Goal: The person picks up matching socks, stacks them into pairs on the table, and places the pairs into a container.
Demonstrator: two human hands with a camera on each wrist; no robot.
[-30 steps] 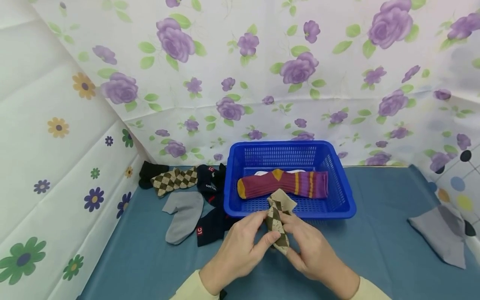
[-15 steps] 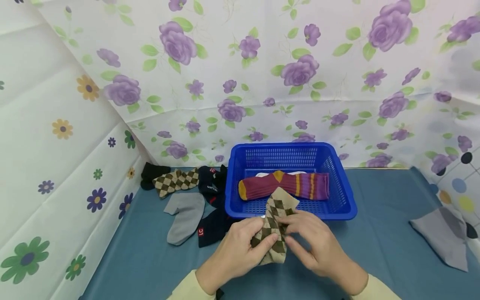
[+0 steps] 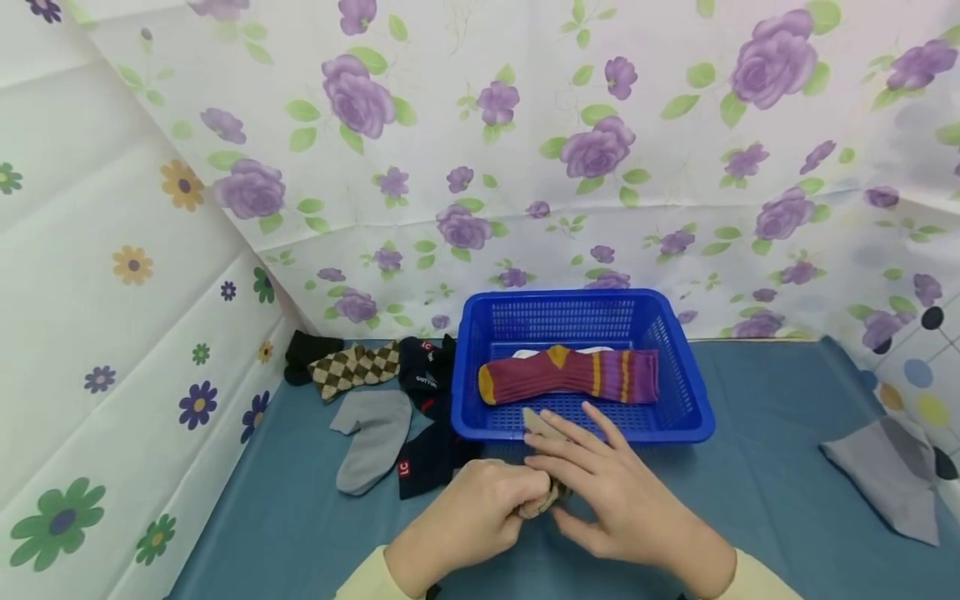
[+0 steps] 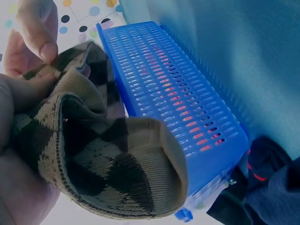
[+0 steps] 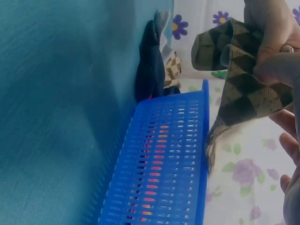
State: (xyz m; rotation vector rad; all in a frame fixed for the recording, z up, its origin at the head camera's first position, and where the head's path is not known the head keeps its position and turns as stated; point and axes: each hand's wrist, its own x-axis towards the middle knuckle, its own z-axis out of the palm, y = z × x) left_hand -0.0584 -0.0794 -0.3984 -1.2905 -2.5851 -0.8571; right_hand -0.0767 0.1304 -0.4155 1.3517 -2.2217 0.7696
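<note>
A brown-and-beige argyle sock (image 4: 126,173) is bunched in my left hand (image 3: 480,504), whose fingers curl round it in front of the basket. Its beige cuff (image 3: 540,423) sticks up past the hand in the head view. My right hand (image 3: 615,492) lies against the sock's right side, fingers spread and fairly straight, covering much of it. In the right wrist view the sock (image 5: 243,98) hangs folded, with one end toward the basket. Behind the hands, the blue plastic basket (image 3: 675,435) holds a burgundy-and-purple striped sock (image 3: 525,377) over something white (image 3: 525,353).
Left of the basket lie a matching argyle sock (image 3: 352,369), a grey sock (image 3: 372,433), a black sock (image 3: 309,352) and several navy socks (image 3: 429,458). A grey cloth piece (image 3: 888,475) lies at the far right. Flowered sheets (image 3: 405,250) hang behind and at the left.
The argyle sock was flattened out between both hands half a second ago and is now bunched in the left. The right fingers have straightened and spread over it.
</note>
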